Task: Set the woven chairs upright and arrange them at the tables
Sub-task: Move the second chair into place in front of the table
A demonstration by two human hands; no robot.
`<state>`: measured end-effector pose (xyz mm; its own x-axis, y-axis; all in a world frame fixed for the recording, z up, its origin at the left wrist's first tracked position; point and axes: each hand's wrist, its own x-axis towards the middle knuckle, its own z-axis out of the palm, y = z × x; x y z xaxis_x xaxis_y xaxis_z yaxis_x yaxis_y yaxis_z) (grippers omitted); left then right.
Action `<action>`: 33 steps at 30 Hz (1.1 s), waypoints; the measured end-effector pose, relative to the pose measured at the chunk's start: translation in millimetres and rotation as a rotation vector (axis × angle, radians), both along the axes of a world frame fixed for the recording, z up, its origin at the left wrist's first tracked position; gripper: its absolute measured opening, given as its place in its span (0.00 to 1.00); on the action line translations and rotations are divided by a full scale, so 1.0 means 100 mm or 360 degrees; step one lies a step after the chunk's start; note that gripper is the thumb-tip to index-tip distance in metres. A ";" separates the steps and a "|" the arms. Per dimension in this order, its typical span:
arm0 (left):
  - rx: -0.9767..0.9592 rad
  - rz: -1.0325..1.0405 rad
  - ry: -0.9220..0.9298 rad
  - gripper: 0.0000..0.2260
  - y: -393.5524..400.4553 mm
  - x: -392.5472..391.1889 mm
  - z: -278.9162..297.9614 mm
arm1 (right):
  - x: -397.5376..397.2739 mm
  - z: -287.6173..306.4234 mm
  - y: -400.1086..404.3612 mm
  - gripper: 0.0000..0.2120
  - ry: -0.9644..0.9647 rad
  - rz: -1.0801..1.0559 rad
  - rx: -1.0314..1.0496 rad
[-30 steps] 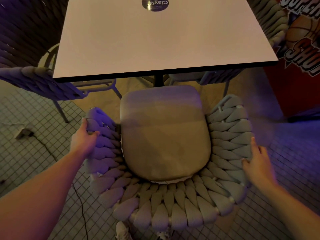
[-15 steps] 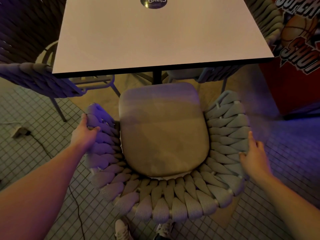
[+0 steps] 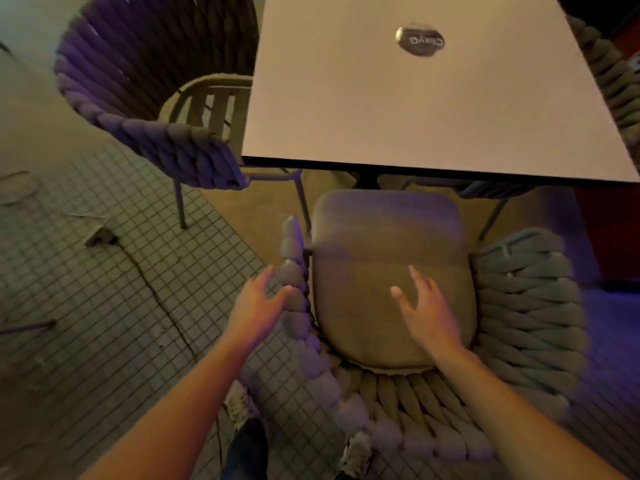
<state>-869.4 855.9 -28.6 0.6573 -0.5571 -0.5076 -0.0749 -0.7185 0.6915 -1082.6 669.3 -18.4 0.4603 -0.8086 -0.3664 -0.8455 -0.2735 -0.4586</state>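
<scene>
Woven rope chair [image 3: 526, 306] w/ tan seat cushion [image 3: 391, 271] sits upright directly ahead of and below the person, front edge of the seat pointing at the counter [image 3: 398, 109], curved back nearest the body. Chair's front-to-back axis runs roughly straight away from the viewer, slightly right of the feet. Seat front is just short of the counter edge, not tucked under.

L hand [image 3: 256, 306]: fingers spread, palm beside the left armrest [image 3: 294, 282], fingertips at or barely touching the weave; no grasp. R hand [image 3: 429, 313]: spread open, hovering over the cushion, gripping nothing; contact w/ the cushion can't be told. So both hands released. L hand is nearer a rim; R hand is well apart from the right armrest.

Judgement: chair looks placed, or needs one more shove fwd along that axis. A push would need both hands back on the armrests, else it skews.

Room: second woven chair [image 3: 149, 109], purple-lit, stands upright at the counter's left side, seat frame partly under the top. More weave at the far right edge [image 3: 613, 74], prob. a third chair. Round sticker [image 3: 420, 39] on the counter. Floor [image 3: 86, 306] is small square tile w/ a cable [image 3: 156, 296] running across it left of the feet; trip risk if stepping left. Dim, motion blur at the edges.
</scene>
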 end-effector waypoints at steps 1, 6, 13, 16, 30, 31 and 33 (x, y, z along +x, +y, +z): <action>0.0007 0.0018 0.0012 0.30 0.09 0.12 0.01 | 0.21 0.02 0.10 0.31 -0.0003 0.0020 0.0021; 0.0016 0.0024 0.0082 0.30 0.56 0.77 0.04 | 0.80 0.04 0.47 0.29 -0.0005 -0.0151 0.0080; 0.0009 -0.0086 0.0144 0.31 0.29 1.09 0.08 | 0.67 0.17 -0.06 0.30 0.0095 -0.0238 -0.0140; -0.0001 -0.0117 0.0178 0.32 -0.06 0.99 0.09 | 0.60 0.22 -0.51 0.30 0.0055 -0.0296 -0.0253; 0.0268 0.0119 -0.0162 0.33 -0.81 0.19 -0.16 | -2.14 0.02 -1.67 0.31 0.0250 -0.0700 -0.0405; 0.0313 0.0125 -0.0161 0.34 -0.80 0.17 -0.20 | -2.25 -0.04 -1.69 0.31 0.0254 -0.0681 -0.0335; 0.0398 0.0129 -0.0208 0.30 -0.80 0.13 -0.27 | -2.35 -0.15 -1.70 0.32 0.0203 -0.0599 -0.0235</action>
